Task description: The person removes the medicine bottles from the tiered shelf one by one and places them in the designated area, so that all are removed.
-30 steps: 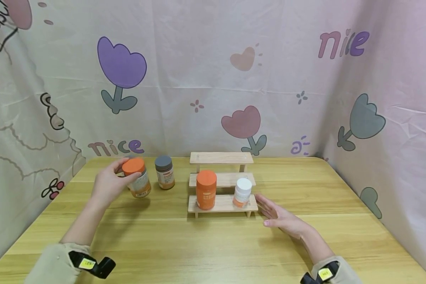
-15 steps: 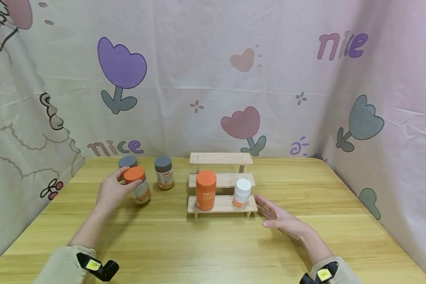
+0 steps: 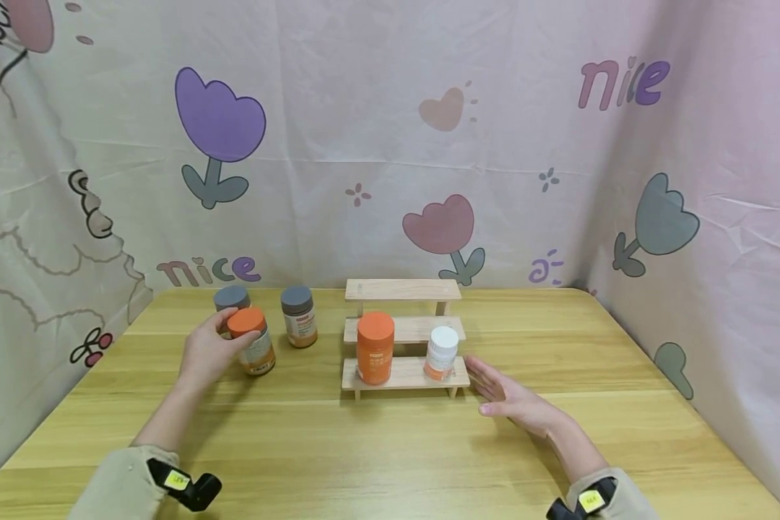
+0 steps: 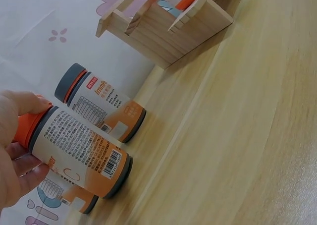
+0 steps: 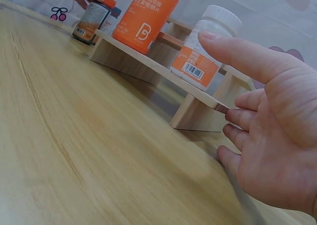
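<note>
My left hand (image 3: 209, 352) holds a supplement bottle with an orange lid (image 3: 257, 355) by its top, thumb and fingers round the lid. The bottle stands upright, its base at the tabletop; its printed label and barcode face the left wrist view. Just behind it are two grey-lidded bottles (image 3: 299, 318), one partly hidden by the hand. My right hand (image 3: 520, 401) is relaxed, fingers extended, at the right end of a three-step wooden shelf (image 3: 403, 290); in the right wrist view its fingertips are right at the lowest step's end. Nothing is in its grasp.
On the shelf's lowest step stand an orange jar (image 3: 375, 350) on the left and a small white bottle (image 3: 442, 350) on the right. A wooden table (image 3: 377, 448) carries everything, with a printed cloth (image 3: 338, 130) hanging behind and at both sides.
The left hand has lowered the orange-lidded bottle and moved it slightly right and nearer, bringing it from tilted to upright. The rear grey lid now shows more. The right hand stays in place.
</note>
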`<state>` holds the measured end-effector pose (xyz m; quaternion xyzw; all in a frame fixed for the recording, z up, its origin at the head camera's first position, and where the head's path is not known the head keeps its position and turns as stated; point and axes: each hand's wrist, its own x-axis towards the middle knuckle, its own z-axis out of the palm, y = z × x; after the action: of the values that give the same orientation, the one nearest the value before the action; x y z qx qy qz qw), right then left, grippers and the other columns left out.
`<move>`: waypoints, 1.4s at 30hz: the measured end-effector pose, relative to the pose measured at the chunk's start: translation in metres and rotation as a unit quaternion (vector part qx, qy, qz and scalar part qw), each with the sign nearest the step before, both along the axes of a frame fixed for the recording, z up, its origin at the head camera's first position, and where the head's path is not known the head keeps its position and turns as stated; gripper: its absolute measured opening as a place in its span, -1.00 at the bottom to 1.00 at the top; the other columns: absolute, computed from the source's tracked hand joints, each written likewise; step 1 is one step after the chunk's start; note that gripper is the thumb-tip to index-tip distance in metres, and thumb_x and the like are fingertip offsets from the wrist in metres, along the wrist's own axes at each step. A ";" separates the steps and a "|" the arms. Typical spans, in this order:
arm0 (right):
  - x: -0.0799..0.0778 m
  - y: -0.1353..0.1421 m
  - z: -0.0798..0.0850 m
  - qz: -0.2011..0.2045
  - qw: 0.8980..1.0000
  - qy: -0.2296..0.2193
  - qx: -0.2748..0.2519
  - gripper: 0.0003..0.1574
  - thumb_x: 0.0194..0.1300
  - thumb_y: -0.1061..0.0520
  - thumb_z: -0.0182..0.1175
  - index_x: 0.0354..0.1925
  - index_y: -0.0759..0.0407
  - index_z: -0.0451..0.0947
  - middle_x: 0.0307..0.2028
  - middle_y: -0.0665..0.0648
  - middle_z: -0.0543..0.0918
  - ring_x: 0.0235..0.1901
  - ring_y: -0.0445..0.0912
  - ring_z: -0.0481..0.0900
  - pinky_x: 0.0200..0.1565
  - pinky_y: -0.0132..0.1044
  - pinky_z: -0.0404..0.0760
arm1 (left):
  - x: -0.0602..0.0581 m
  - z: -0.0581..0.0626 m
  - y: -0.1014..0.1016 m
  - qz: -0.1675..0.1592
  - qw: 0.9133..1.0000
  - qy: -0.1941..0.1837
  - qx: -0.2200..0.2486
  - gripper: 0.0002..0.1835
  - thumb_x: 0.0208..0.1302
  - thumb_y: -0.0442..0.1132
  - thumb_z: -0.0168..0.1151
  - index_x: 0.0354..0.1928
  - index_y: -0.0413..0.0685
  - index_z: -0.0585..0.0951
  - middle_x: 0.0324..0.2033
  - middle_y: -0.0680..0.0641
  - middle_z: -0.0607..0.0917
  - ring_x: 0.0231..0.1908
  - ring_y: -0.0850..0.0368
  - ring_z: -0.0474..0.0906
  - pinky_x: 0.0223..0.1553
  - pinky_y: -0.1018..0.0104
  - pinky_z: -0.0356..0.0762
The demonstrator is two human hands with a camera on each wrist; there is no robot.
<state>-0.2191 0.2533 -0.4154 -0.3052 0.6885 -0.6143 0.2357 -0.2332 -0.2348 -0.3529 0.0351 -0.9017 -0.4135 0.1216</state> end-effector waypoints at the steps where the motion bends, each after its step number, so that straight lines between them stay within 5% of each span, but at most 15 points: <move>1: 0.000 0.000 0.000 0.000 1.000 0.000 0.000 0.07 0.27 0.27 0.10 0.38 0.41 -0.46 0.37 0.38 -0.43 0.34 0.28 -0.40 0.21 -0.56 0.03 | 0.000 -0.001 0.000 0.001 1.000 0.001 -0.001 -0.19 0.16 0.02 0.27 0.30 -0.34 0.23 0.16 -0.43 0.38 0.15 -0.32 0.30 0.10 -0.14 0.29; 26: 0.000 0.000 0.000 0.003 1.000 0.004 -0.001 0.05 0.27 0.30 0.07 0.38 0.41 -0.46 0.38 0.39 -0.42 0.34 0.28 -0.39 0.23 -0.54 0.03 | -0.002 -0.006 -0.002 0.007 0.999 0.013 0.029 -0.16 0.18 0.05 0.24 0.34 -0.32 0.18 0.18 -0.41 0.36 0.16 -0.30 0.29 0.12 -0.13 0.27; 32: 0.000 0.000 -0.001 0.004 1.000 0.003 -0.004 0.05 0.28 0.30 0.07 0.38 0.42 -0.47 0.37 0.40 -0.43 0.34 0.28 -0.39 0.23 -0.54 0.03 | 0.005 0.003 0.001 0.011 0.996 0.045 0.078 -0.21 0.22 0.04 0.21 0.33 -0.32 0.20 0.22 -0.35 0.35 0.14 -0.25 0.32 0.13 -0.07 0.30; 42: 0.000 -0.001 0.000 -0.001 1.000 0.001 -0.003 0.05 0.27 0.31 0.07 0.38 0.41 -0.46 0.38 0.39 -0.42 0.34 0.27 -0.39 0.22 -0.55 0.03 | 0.014 0.027 0.011 -0.001 0.994 0.073 0.082 -0.20 0.19 0.03 0.25 0.35 -0.23 0.21 0.23 -0.29 0.36 0.18 -0.28 0.28 0.14 -0.11 0.27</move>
<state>-0.2187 0.2528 -0.4156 -0.3055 0.6874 -0.6163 0.2332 -0.2187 -0.2236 -0.3256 0.0137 -0.8535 -0.4875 0.1836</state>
